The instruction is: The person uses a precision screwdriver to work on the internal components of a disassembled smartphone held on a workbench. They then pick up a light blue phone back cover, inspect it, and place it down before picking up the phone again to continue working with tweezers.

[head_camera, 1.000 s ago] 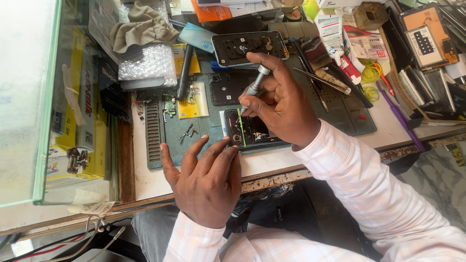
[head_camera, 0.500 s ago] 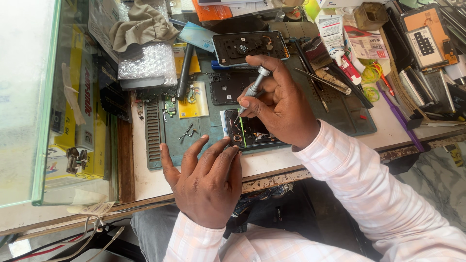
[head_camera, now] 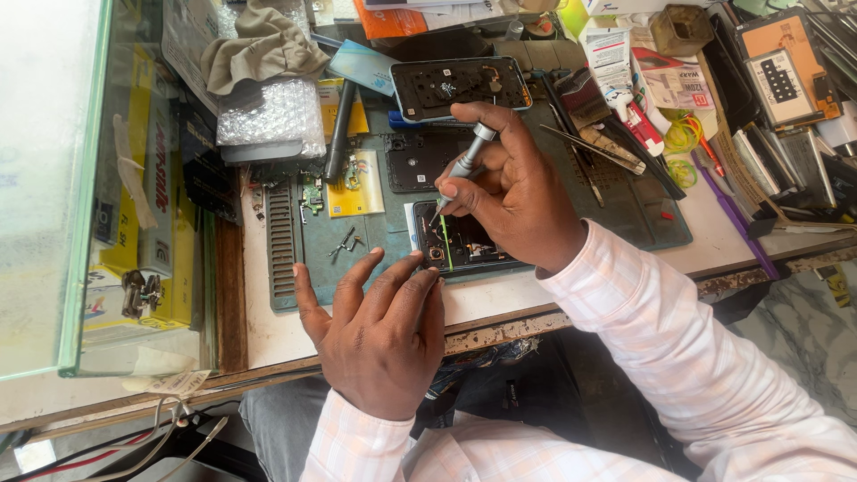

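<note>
An opened phone lies on a grey-green work mat near the bench's front edge. My right hand grips a small silver screwdriver, its tip pointing down at the phone's upper left part. My left hand rests flat on the mat and the bench edge, fingers spread, fingertips touching the phone's lower left corner. It holds nothing. Another opened phone body lies further back, with a dark back cover between them.
Loose small screws and parts lie on the mat left of the phone. Tweezers, a black pen-like tool, bubble wrap, a cloth, boxes and tools crowd the back and right. A glass panel stands left.
My right hand has shifted the screwdriver slightly, keeping its tip at the phone. My left hand stays flat at the phone's corner.
</note>
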